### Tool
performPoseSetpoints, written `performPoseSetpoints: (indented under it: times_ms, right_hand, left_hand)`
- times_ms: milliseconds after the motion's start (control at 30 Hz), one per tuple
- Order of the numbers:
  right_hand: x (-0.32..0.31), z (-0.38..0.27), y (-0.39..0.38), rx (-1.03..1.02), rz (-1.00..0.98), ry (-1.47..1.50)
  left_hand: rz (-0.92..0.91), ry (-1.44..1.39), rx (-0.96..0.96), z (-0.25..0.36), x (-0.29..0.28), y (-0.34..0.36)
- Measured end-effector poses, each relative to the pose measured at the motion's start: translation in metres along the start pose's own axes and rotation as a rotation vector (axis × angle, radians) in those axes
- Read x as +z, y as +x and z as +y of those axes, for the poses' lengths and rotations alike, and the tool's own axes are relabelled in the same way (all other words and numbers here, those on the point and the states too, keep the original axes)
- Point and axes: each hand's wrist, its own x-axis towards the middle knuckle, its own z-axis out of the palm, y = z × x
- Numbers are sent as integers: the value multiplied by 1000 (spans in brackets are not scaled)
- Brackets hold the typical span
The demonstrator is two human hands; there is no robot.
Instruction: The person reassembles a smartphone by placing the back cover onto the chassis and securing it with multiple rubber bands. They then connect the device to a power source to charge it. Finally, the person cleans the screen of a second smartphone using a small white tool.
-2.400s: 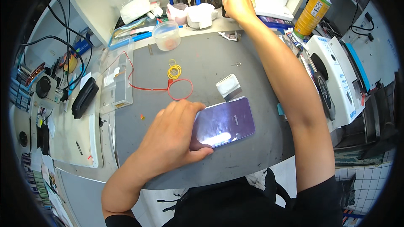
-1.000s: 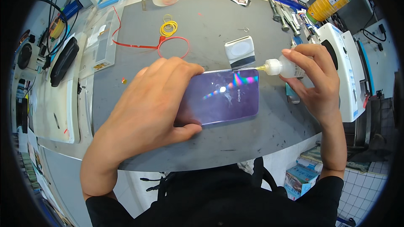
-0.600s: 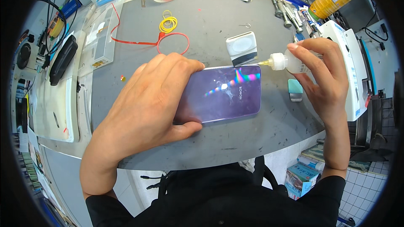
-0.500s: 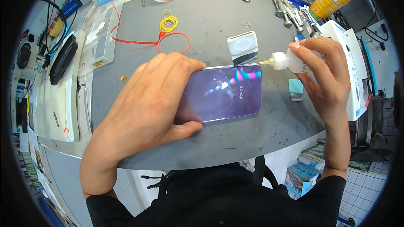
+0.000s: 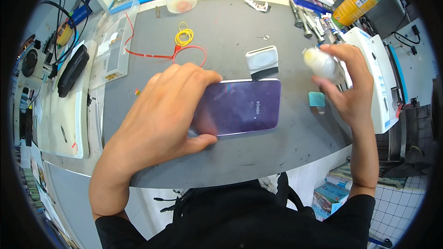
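A purple phone (image 5: 244,106) lies back up on the grey mat, its back bare and glossy. My left hand (image 5: 161,106) grips its left end, thumb on the near edge and fingers over the far edge. At the phone's far edge stands a white tool with a dark flat blade (image 5: 263,62), its blade touching the edge; whether it is wedged in I cannot tell. My right hand (image 5: 350,78) holds a small translucent white dropper bottle (image 5: 320,63) between thumb and fingers, lifted to the right of the phone. The bottle is blurred and its needle tip is hard to make out.
A teal block (image 5: 316,99) lies below the bottle. Beyond the phone are a red strap (image 5: 150,56), a yellow coil (image 5: 184,35) and a clear tub (image 5: 180,0). Several screwdrivers (image 5: 307,20) and a yellow can (image 5: 355,7) stand at the far right; a white machine (image 5: 371,74) borders the right.
My right hand has drawn the bottle away from the phone's far edge, and the bottle has turned. The phone and left hand sit slightly lower in view, as does the mat.
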Motion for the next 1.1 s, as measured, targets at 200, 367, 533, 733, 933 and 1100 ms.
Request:
performPoseSetpoints:
  times_ms: [200, 367, 533, 733, 933, 1100]
  right_hand:
    - [35, 40, 28, 339, 85, 563]
    - [71, 58, 45, 315, -94, 577]
    - [45, 52, 31, 225, 113, 217]
    - [3, -46, 18, 46, -63, 314]
    - [16, -59, 19, 30, -164, 411]
    - [12, -60, 22, 111, -216, 525]
  left_hand:
    - [106, 88, 78, -7, 0, 1]
    - [185, 139, 130, -1, 2, 1]
    - [219, 205, 126, 6, 5, -3]
    - [262, 267, 121, 7, 11, -6]
    - [265, 279, 111, 13, 11, -9]
    - [271, 298, 103, 15, 13, -14]
